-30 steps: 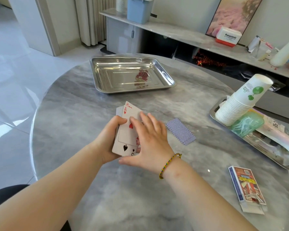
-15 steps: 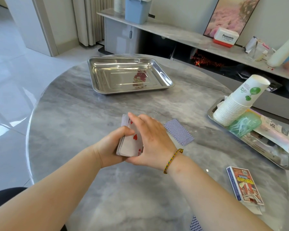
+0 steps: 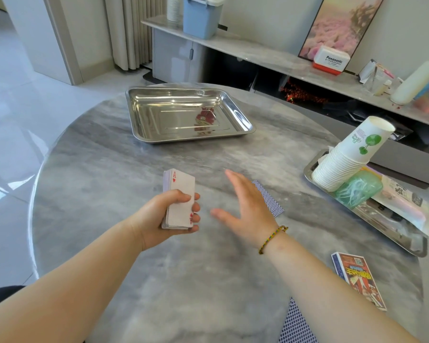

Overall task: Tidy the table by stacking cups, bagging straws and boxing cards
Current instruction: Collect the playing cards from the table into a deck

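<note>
My left hand [image 3: 164, 219] grips a squared deck of cards [image 3: 179, 199], face up with the ace of hearts on top, over the middle of the table. To its right my right hand [image 3: 245, 211] is spread open and blurred, holding nothing. It hovers just left of a face-down blue card [image 3: 270, 201] lying on the table. Another face-down blue card [image 3: 296, 325] shows under my right forearm at the near edge. The card box [image 3: 359, 278] lies at the near right. A leaning stack of paper cups [image 3: 344, 159] and a green bag of straws [image 3: 357, 191] rest on the right tray [image 3: 396, 233].
An empty steel tray [image 3: 238, 115] stands at the far middle of the round marble table [image 3: 109, 164]. Packets [image 3: 406, 206] lie on the right tray beside the straws. Behind the table runs a low shelf with a blue bin [image 3: 202, 16] and a white box [image 3: 331, 59].
My right hand has let go of the deck and swung right toward the loose blue card. The fanned cards are now squared into one deck held by my left hand alone.
</note>
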Tool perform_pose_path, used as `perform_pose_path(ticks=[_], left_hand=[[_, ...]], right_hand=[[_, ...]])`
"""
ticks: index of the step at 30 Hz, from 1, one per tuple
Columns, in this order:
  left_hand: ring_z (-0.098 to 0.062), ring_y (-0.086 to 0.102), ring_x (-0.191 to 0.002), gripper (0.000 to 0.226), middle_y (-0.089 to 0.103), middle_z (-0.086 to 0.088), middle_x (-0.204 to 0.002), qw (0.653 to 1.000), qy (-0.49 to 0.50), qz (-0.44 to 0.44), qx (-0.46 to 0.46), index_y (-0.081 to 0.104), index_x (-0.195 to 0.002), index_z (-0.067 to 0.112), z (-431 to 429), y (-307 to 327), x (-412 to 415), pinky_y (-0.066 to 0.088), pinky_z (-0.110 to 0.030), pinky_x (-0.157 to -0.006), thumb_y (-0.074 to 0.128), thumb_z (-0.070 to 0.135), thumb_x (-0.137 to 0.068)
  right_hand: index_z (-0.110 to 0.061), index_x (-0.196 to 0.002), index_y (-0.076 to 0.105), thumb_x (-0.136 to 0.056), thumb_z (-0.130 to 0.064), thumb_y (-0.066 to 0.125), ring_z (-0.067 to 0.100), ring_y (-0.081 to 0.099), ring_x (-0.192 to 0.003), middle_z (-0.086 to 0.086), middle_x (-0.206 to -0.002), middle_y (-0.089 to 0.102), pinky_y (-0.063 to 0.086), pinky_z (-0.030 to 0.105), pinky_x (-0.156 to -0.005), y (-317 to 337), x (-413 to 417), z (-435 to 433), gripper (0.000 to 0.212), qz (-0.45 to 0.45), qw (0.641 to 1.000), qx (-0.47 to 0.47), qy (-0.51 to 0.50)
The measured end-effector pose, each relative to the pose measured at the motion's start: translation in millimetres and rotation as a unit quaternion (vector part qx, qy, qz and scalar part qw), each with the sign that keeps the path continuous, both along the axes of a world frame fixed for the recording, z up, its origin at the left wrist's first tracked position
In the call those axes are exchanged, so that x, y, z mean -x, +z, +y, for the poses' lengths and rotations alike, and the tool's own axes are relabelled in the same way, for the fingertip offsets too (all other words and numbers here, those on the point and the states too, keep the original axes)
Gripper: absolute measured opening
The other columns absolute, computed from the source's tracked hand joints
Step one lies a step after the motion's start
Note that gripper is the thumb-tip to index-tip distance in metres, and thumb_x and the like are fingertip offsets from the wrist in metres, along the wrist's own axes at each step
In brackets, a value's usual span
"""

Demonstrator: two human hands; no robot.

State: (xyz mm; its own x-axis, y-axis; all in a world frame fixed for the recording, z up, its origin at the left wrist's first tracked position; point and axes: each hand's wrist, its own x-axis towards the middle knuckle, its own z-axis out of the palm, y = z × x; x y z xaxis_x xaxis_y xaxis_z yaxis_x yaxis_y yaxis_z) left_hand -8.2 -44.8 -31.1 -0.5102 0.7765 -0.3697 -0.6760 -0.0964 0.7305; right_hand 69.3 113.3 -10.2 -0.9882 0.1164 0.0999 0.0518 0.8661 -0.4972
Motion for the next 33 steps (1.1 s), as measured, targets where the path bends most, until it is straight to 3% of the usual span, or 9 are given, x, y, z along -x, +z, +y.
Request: perform_pose_path(ticks=[2,4,8,13,18,22,27,29,33], left_hand=[[-0.016,0.054,-0.048,0.036,0.055,-0.003,-0.061,1.000,0.023,-0.011,-0.004,0.052,-0.095,0.007,-1,0,5,0.052,-0.025,-0.053,0.050,0.017,-0.061],[-0.016,0.055,-0.049,0.036,0.056,-0.003,-0.061,1.000,0.020,-0.009,-0.002,0.052,-0.096,0.007,-1,-1,6,0.052,-0.026,-0.053,0.050,0.018,-0.061],[-0.017,0.057,-0.052,0.050,0.059,-0.004,-0.063,1.000,-0.009,0.011,0.002,0.054,-0.097,0.007,-1,-3,5,0.053,-0.028,-0.053,0.062,0.017,-0.049],[-0.017,0.058,-0.052,0.060,0.060,-0.004,-0.063,1.000,-0.003,0.007,0.002,0.055,-0.097,0.007,-2,-5,9,0.054,-0.027,-0.053,0.065,0.024,-0.040],[-0.017,0.059,-0.053,0.060,0.061,-0.003,-0.063,1.000,-0.004,0.020,0.003,0.055,-0.097,0.007,-2,-5,9,0.054,-0.027,-0.054,0.065,0.025,-0.040],[-0.016,0.059,-0.053,0.050,0.061,-0.003,-0.063,1.000,-0.004,0.029,0.004,0.055,-0.097,0.008,-1,-5,8,0.054,-0.027,-0.054,0.063,0.018,-0.048],[-0.015,0.060,-0.053,0.039,0.060,-0.003,-0.065,0.999,0.019,0.029,0.013,0.055,-0.098,0.008,0,-5,7,0.055,-0.025,-0.054,0.053,0.020,-0.061],[-0.015,0.060,-0.053,0.039,0.059,-0.004,-0.070,0.999,0.026,0.033,0.025,0.055,-0.098,0.009,1,-4,5,0.055,-0.026,-0.055,0.055,0.022,-0.061],[-0.013,0.061,-0.057,0.018,0.059,-0.004,-0.075,0.996,0.041,0.061,0.055,0.055,-0.091,0.013,5,-2,0,0.054,-0.027,-0.059,0.061,0.027,-0.080]], right_hand=[[-0.005,-0.134,0.038,-0.077,-0.042,0.057,0.024,0.033,-0.133,0.011,-0.141,0.038,0.018,0.017,-0.104,-11,4,26,0.071,-0.003,0.995,-0.021,-0.095],[-0.006,-0.133,0.040,-0.084,-0.031,0.059,0.028,0.034,-0.131,0.012,-0.140,0.037,0.024,0.026,-0.106,-18,8,48,0.058,-0.074,0.978,-0.068,-0.181],[-0.008,-0.134,0.033,-0.084,-0.035,0.060,0.029,0.033,-0.132,0.013,-0.141,0.037,0.030,0.038,-0.105,-24,17,68,0.064,-0.201,0.931,-0.049,-0.302],[-0.009,-0.128,0.038,-0.071,-0.045,0.072,0.029,0.040,-0.128,0.011,-0.136,0.046,0.034,0.038,-0.105,-18,32,83,0.076,-0.309,0.888,-0.039,-0.337],[-0.010,-0.114,0.054,-0.054,-0.044,0.082,0.029,0.054,-0.114,0.011,-0.122,0.058,0.044,0.041,-0.099,-28,34,93,0.074,-0.339,0.876,0.048,-0.340],[-0.008,-0.114,0.055,-0.057,-0.041,0.082,0.030,0.053,-0.114,0.012,-0.121,0.058,0.044,0.041,-0.098,-33,31,92,0.071,-0.310,0.881,0.059,-0.351],[0.002,-0.111,0.049,-0.079,-0.007,0.063,0.032,0.058,-0.103,0.016,-0.114,0.058,0.047,0.032,-0.081,-25,16,71,0.037,-0.159,0.898,0.200,-0.360],[0.001,-0.108,0.044,-0.085,-0.002,0.052,0.032,0.055,-0.096,0.018,-0.105,0.054,0.043,0.030,-0.070,-13,9,50,0.024,-0.100,0.913,0.203,-0.339],[-0.005,-0.096,0.040,-0.088,-0.002,0.045,0.025,0.050,-0.083,0.007,-0.088,0.051,0.035,0.031,-0.068,9,1,-3,0.010,0.030,0.941,0.199,-0.273]])
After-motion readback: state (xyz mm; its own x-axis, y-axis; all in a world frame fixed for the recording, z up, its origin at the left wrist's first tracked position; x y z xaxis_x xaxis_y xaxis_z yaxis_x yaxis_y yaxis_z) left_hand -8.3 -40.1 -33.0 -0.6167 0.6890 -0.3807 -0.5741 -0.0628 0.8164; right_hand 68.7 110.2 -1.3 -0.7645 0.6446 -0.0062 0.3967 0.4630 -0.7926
